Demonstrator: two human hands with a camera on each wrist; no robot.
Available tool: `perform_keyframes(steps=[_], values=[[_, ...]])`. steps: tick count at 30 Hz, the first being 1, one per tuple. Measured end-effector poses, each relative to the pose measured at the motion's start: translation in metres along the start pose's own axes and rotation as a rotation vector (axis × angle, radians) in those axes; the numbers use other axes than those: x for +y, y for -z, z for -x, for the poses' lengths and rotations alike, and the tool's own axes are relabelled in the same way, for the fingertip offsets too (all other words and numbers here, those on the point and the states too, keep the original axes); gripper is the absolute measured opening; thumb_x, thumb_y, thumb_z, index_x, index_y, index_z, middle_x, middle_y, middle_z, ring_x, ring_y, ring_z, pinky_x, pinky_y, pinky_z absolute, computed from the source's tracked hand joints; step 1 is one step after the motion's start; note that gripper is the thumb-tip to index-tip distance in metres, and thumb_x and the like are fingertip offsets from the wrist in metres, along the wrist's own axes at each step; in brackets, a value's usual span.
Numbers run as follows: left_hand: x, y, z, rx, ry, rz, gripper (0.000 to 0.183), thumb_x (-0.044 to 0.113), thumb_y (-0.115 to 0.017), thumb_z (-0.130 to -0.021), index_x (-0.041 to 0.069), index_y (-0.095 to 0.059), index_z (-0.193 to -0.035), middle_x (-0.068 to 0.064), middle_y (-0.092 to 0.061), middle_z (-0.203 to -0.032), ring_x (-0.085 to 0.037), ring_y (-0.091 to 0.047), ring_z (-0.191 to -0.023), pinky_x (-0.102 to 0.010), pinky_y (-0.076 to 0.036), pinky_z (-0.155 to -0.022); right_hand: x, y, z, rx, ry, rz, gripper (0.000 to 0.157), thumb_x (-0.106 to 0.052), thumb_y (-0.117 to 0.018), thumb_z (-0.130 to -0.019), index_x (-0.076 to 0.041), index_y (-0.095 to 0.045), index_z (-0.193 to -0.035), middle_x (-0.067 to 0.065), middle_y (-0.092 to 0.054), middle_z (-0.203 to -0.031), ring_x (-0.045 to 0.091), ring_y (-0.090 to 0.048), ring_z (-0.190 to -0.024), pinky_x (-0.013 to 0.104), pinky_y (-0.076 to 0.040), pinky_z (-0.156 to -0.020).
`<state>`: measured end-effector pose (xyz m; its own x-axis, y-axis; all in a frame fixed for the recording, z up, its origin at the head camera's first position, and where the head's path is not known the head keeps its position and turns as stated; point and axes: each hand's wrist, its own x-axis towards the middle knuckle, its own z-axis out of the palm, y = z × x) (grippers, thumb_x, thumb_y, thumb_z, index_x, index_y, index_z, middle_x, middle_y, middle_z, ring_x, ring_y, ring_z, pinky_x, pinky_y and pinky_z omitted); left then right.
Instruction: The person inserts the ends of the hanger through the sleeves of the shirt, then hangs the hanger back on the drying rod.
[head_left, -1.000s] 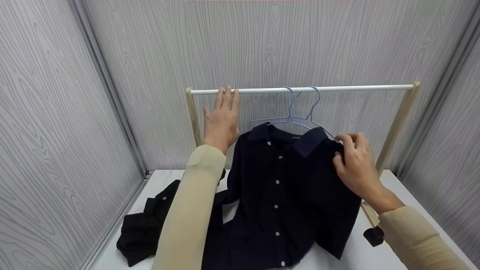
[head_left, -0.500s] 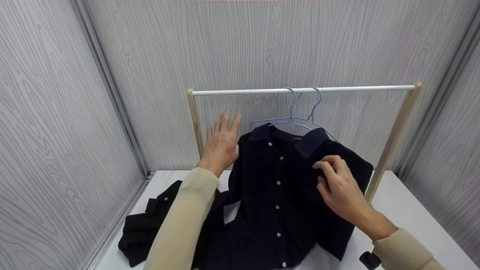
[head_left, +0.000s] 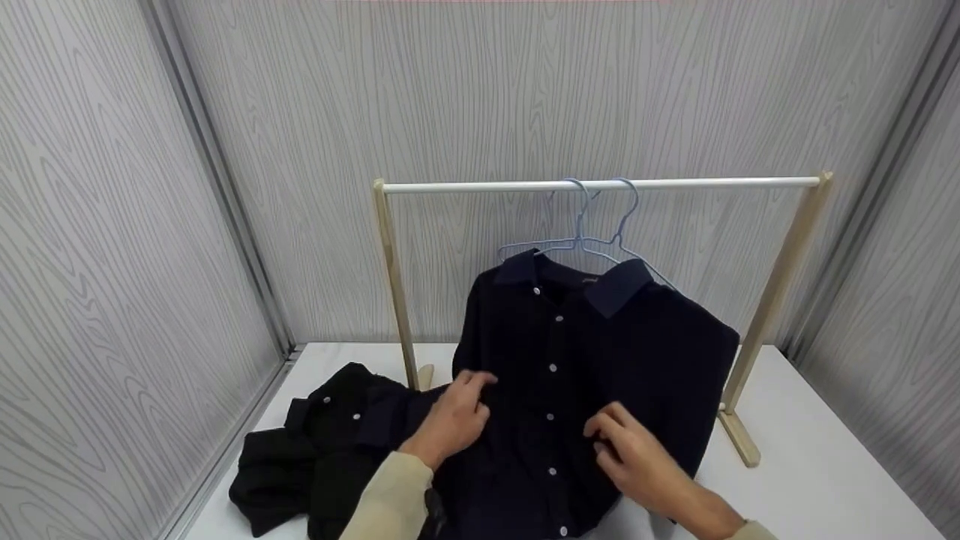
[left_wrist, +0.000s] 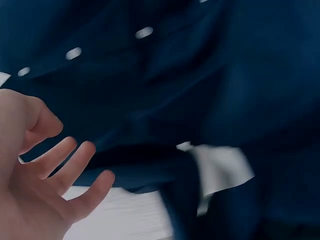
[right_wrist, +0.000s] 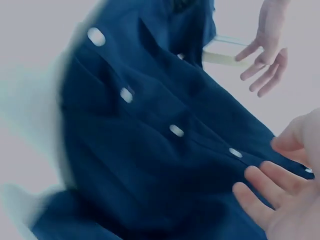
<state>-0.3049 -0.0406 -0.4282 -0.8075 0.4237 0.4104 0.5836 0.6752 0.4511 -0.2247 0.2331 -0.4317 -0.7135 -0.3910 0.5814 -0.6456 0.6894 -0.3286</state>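
Observation:
A dark navy button-up shirt [head_left: 517, 450] with pale buttons hangs by a blue wire hanger [head_left: 664, 279] from the white rod [head_left: 480, 187]. Two blue hooks loop over that rod, and a hanger's arm shows above the collar. In front of the shirt's left side is my left hand [head_left: 454, 416], its fingers loosely bent with nothing between them. My right hand [head_left: 630, 454], also loosely bent, is in front of the buttoned front's right side and holds nothing. Both wrist views show shirt fabric near the fingers; whether they touch it I cannot tell.
Another dark garment [head_left: 274, 469] lies crumpled on the white table [head_left: 817, 457] at the left. Wooden posts [head_left: 784, 281] with feet hold up the rod. Wood-grain panels [head_left: 217, 90] enclose the table at the back and sides.
My left hand has come down from the rod to the shirt's front. My right hand has let go near the shoulder and moved down and left. The shirt stays hung.

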Motion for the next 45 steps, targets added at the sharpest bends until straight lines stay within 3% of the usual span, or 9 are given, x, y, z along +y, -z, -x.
perform_keyframes(steps=[4,9,12,14,22,31,38,42,45], values=[[-0.007,-0.024,0.031,-0.132,-0.044,0.076,0.024,0.002,-0.051,-0.080,0.015,-0.063,-0.096,0.002,-0.061,-0.095,-0.010,-0.056,-0.087,-0.026,-0.046,-0.076,0.003,-0.026,0.023,-0.136,-0.035,-0.070,0.027,0.005,-0.057,-0.076,-0.021,-0.057,-0.086,-0.008,-0.051,-0.085,0.003,-0.048,-0.077,0.018,-0.044,-0.067],[-0.006,-0.043,0.062,-0.379,-0.031,0.161,0.020,0.006,-0.054,-0.077,0.022,-0.066,-0.076,0.013,-0.062,-0.073,0.001,-0.053,-0.065,-0.018,-0.043,-0.062,0.013,-0.049,0.044,-0.342,-0.091,-0.132,0.017,0.001,-0.057,-0.075,-0.015,-0.061,-0.079,-0.009,-0.052,-0.079,0.000,-0.046,-0.072,0.020,-0.043,-0.063],[-0.002,-0.053,0.076,-0.501,0.002,0.070,0.018,0.013,-0.057,-0.074,0.028,-0.066,-0.074,0.019,-0.055,-0.070,0.002,-0.048,-0.066,-0.018,-0.040,-0.062,0.018,-0.062,0.053,-0.393,-0.085,-0.095,0.014,0.000,-0.057,-0.072,-0.014,-0.062,-0.076,-0.009,-0.051,-0.076,-0.001,-0.043,-0.069,0.019,-0.042,-0.061],[0.000,-0.059,0.082,-0.537,0.006,-0.019,0.016,0.018,-0.059,-0.073,0.032,-0.066,-0.077,0.019,-0.051,-0.073,-0.001,-0.046,-0.072,-0.019,-0.039,-0.064,0.019,-0.069,0.057,-0.398,-0.086,-0.051,0.013,-0.003,-0.058,-0.071,-0.014,-0.062,-0.075,-0.010,-0.049,-0.075,0.000,-0.041,-0.069,0.020,-0.040,-0.061],[0.006,-0.071,0.076,-0.541,0.034,-0.176,0.028,0.031,-0.062,-0.075,0.029,-0.061,-0.102,0.008,-0.049,-0.101,-0.011,-0.044,-0.092,-0.032,-0.042,-0.077,0.021,-0.081,0.056,-0.317,-0.140,0.008,0.009,-0.005,-0.060,-0.072,-0.013,-0.062,-0.075,-0.008,-0.048,-0.079,0.006,-0.044,-0.072,0.025,-0.041,-0.065],[0.005,-0.084,0.059,-0.535,0.057,-0.288,0.049,0.030,-0.063,-0.076,0.022,-0.051,-0.123,-0.002,-0.044,-0.115,-0.019,-0.044,-0.105,-0.038,-0.043,-0.084,0.027,-0.094,0.051,-0.247,-0.182,0.095,0.019,-0.006,-0.060,-0.071,-0.008,-0.064,-0.090,-0.004,-0.053,-0.091,0.012,-0.052,-0.081,0.033,-0.045,-0.076],[0.003,-0.094,0.049,-0.533,0.065,-0.286,0.049,0.025,-0.061,-0.080,0.018,-0.048,-0.127,-0.005,-0.044,-0.121,-0.020,-0.046,-0.109,-0.037,-0.042,-0.088,0.032,-0.102,0.048,-0.215,-0.288,0.300,0.027,-0.012,-0.060,-0.076,-0.002,-0.061,-0.102,0.006,-0.055,-0.101,0.026,-0.056,-0.092,0.044,-0.045,-0.079],[0.003,-0.086,0.050,-0.562,0.084,-0.222,0.047,0.025,-0.058,-0.082,0.019,-0.047,-0.128,-0.005,-0.046,-0.124,-0.020,-0.047,-0.114,-0.035,-0.041,-0.092,0.035,-0.103,0.049,-0.247,-0.395,0.319,0.035,-0.017,-0.058,-0.079,0.001,-0.059,-0.109,0.012,-0.054,-0.112,0.034,-0.051,-0.106,0.052,-0.038,-0.089],[0.002,-0.072,0.051,-0.493,0.055,-0.167,0.041,0.019,-0.057,-0.083,0.019,-0.051,-0.123,-0.004,-0.049,-0.120,-0.018,-0.050,-0.111,-0.034,-0.042,-0.091,0.038,-0.101,0.049,-0.250,-0.441,0.285,0.035,-0.020,-0.055,-0.082,0.001,-0.058,-0.111,0.012,-0.053,-0.114,0.034,-0.049,-0.110,0.052,-0.035,-0.093]])
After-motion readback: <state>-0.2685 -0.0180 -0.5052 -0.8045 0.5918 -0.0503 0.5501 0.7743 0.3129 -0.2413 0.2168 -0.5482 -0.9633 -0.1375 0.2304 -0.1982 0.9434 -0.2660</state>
